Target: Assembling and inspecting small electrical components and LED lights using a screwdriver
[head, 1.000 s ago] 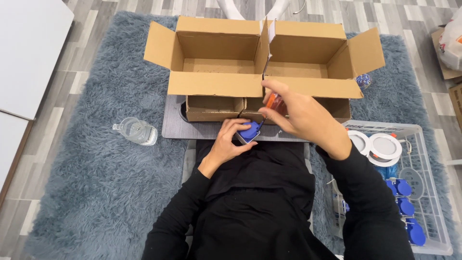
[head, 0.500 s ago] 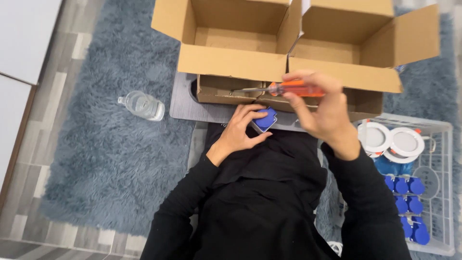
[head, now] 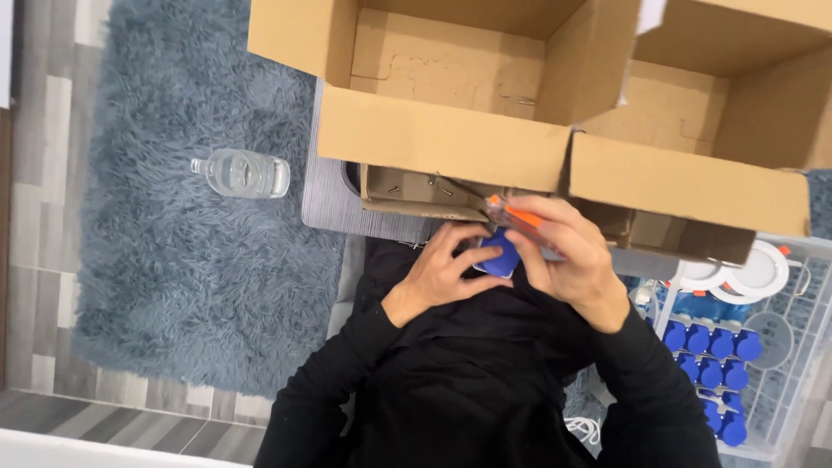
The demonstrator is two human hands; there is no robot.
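A clear plastic water bottle [head: 241,173] lies on its side on the fluffy grey-blue rug [head: 165,286], at 9 o'clock from the hands. The left hand [head: 444,269] grips a small blue plastic block [head: 501,257], keeping it steady over the lap. The right hand [head: 568,260], at 3 o'clock from the block, grips an orange-handled screwdriver [head: 520,218], tip pointing to 10 o'clock. Two open brown cardboard boxes [head: 459,139] sit at 12 o'clock. A white wire basket [head: 784,407] holds more blue pieces [head: 711,342] within easy reach.

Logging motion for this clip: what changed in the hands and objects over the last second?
The right hand brought the orange screwdriver down from the boxes to the blue part, meeting the left hand. Left hand still holds the part; boxes, bottle and basket stayed put.
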